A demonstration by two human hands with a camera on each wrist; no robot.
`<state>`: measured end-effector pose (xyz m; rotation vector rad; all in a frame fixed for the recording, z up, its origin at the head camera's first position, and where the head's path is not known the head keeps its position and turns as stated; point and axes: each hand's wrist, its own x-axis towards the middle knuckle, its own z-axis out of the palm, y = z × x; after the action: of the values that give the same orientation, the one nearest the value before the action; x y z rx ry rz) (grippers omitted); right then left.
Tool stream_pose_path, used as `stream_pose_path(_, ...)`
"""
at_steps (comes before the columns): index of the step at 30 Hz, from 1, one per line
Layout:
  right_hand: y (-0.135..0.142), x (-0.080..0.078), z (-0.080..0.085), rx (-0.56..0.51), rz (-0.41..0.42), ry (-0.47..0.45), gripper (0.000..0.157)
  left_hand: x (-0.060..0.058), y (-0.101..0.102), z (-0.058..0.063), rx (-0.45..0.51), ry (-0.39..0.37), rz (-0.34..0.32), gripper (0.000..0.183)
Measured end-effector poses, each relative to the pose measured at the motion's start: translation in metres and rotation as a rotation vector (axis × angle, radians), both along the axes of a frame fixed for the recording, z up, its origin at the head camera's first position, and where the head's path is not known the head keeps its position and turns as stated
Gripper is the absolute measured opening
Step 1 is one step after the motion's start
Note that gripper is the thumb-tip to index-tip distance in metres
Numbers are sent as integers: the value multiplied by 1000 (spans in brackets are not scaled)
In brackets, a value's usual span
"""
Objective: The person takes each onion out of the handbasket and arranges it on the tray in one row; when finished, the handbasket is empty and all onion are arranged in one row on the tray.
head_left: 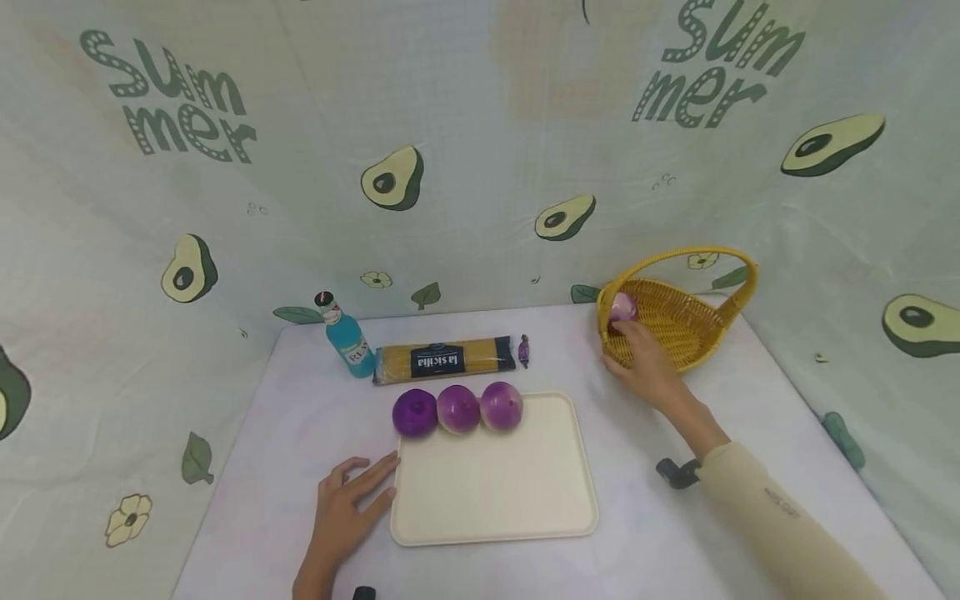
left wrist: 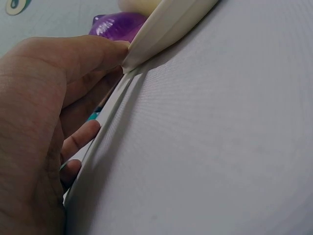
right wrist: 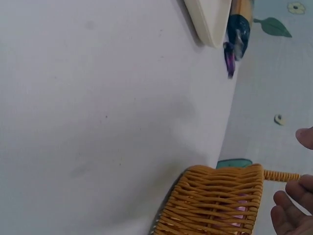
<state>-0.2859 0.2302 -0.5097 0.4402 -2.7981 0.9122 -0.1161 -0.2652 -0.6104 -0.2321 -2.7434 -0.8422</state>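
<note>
My right hand (head_left: 643, 362) reaches over the near left rim of a yellow wicker basket (head_left: 686, 329). Its fingertips overlap a round purple-and-white onion (head_left: 623, 307) inside. In the right wrist view, thumb and fingers (right wrist: 292, 208) are apart above the basket, and the onion (right wrist: 241, 208) shows through the weave. Beside the cream tray (head_left: 495, 492), my left hand (head_left: 348, 508) has its fingers spread, with the thumb at the tray's rim (left wrist: 146, 44). Along the tray's far left edge sit three round purple onions: a dark one (head_left: 415, 413) and two paler ones (head_left: 458, 409).
Behind the tray lies a spaghetti packet (head_left: 442, 360), with a small purple wrapped candy (head_left: 524, 351) at its right end. A blue bottle (head_left: 349, 337) stands to its left. The basket's tall handle (head_left: 697, 251) arches above it. A patterned cloth (head_left: 480, 125) hangs behind the table.
</note>
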Motion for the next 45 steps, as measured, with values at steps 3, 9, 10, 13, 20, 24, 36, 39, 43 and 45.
stream_pose_path(3,5,-3,3,7,-18,-9,62,1,2,0,-1,-8,3,45)
stream_pose_path(9,12,-10,5,12,-25,4,64,1,3,2,-12,-3,-1,45)
stream_pose_path(10,13,-12,4,15,-26,10,65,1,2,2,-13,0,-2,45)
stream_pose_path(13,15,-14,5,21,-38,10,66,1,2,4,-14,3,-4,45)
stream_pose_path(20,22,-21,5,32,-87,-54,70,1,0,3,-26,2,3,45)
stream_pose_path(24,29,-27,5,26,-109,-73,71,-1,0,2,-17,15,1,45)
stream_pose_path(36,43,-39,2,62,-110,-105,80,2,3,6,-1,5,-1,44)
stream_pose_path(39,44,-44,1,62,-114,-113,81,2,4,5,4,-14,6,44)
stream_pose_path(43,44,-50,-1,56,-123,-139,84,2,3,3,1,-54,21,44)
stream_pose_path(45,44,-54,-1,57,-136,-164,86,2,2,3,3,-63,23,44)
